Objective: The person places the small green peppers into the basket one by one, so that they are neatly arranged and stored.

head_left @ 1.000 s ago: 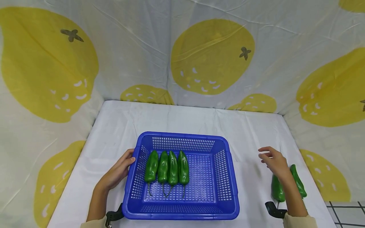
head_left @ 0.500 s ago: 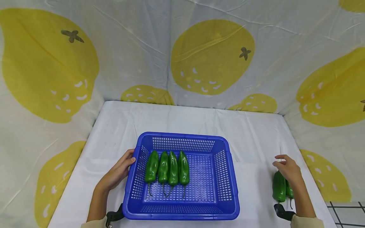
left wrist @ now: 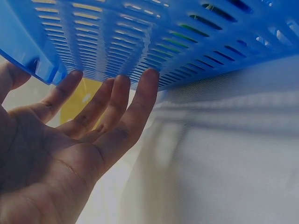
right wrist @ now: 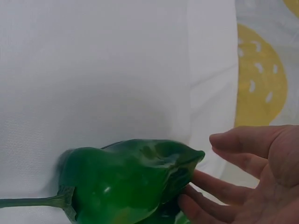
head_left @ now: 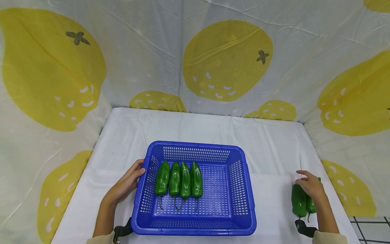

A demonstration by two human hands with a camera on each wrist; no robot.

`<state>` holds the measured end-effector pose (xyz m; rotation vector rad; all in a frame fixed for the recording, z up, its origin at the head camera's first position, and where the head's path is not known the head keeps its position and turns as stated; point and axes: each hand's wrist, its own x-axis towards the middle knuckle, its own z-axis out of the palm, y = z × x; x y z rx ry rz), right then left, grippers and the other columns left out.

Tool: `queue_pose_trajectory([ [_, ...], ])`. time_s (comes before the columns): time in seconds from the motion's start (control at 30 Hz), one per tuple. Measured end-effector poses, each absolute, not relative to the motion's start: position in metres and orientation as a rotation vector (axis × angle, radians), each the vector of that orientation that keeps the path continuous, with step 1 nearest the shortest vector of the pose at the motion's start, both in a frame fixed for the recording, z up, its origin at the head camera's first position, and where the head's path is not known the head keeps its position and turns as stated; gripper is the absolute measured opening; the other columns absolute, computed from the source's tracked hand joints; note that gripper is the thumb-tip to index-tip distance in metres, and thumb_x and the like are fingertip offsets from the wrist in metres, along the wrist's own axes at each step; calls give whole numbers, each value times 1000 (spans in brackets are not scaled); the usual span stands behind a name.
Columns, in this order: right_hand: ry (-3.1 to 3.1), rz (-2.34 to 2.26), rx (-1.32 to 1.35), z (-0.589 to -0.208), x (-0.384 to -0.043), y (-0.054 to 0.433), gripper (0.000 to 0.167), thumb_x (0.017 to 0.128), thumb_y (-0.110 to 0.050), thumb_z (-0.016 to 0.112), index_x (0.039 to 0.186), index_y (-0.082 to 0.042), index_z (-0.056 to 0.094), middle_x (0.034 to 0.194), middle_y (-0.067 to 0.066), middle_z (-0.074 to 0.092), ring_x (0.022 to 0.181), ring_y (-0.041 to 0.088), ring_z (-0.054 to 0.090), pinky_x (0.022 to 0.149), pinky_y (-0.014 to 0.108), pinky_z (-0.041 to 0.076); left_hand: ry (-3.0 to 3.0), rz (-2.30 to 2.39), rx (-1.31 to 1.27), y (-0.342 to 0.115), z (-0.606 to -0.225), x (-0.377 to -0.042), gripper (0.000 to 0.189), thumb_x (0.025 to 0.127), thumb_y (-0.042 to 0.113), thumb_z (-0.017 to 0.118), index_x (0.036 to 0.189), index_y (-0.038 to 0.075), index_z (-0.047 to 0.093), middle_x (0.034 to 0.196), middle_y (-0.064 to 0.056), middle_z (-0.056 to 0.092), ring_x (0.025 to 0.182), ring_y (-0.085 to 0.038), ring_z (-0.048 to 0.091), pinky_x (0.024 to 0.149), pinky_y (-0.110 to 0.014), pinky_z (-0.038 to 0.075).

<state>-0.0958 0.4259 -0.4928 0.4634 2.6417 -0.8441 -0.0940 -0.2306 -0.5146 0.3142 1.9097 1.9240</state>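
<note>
A blue plastic basket (head_left: 195,231) sits in the middle of the table in the head view. My left hand (head_left: 125,185) holds its left rim, thumb over the top edge and fingertips against the slotted outer wall (left wrist: 117,51). Inside the basket, several green peppers (head_left: 179,181) lie side by side in its left half, stems towards me. At the right, my right hand (head_left: 312,187) is over two more green peppers. The nearer pepper (right wrist: 121,182) has its tip by my parted thumb and fingers; some fingers reach alongside it. The second pepper (head_left: 310,205) is partly hidden by the hand.
White cloth (head_left: 268,149) covers the table. Lemon-print sheets (head_left: 146,61) enclose the back and both sides. Black straps with cameras (head_left: 304,228) sit at both wrists. Tiled floor (head_left: 373,232) shows at the lower right.
My right hand has moved right and down, from beside the loose peppers to over them. The two loose peppers now lie closer together. My left hand and the basket stay put.
</note>
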Motion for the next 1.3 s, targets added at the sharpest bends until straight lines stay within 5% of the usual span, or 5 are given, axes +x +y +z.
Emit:
queue_pose_trajectory([
  [0.77, 2575, -955, 632, -507, -89, 436, 48, 94, -20, 63, 127, 12, 49, 112, 38, 54, 96, 42, 57, 68, 42, 56, 1875, 1953, 339, -231, -517, -95, 42, 110, 20, 33, 145, -2, 25, 144, -32, 31, 115, -21, 55, 89, -36, 52],
  [1.3, 2619, -975, 582, -509, -90, 435, 44, 95, -18, 64, 125, 14, 56, 120, 40, 56, 96, 41, 60, 73, 45, 57, 1884, 1947, 349, -231, -517, -94, 43, 110, 21, 33, 146, -1, 24, 142, -32, 33, 116, -24, 55, 90, -35, 52],
])
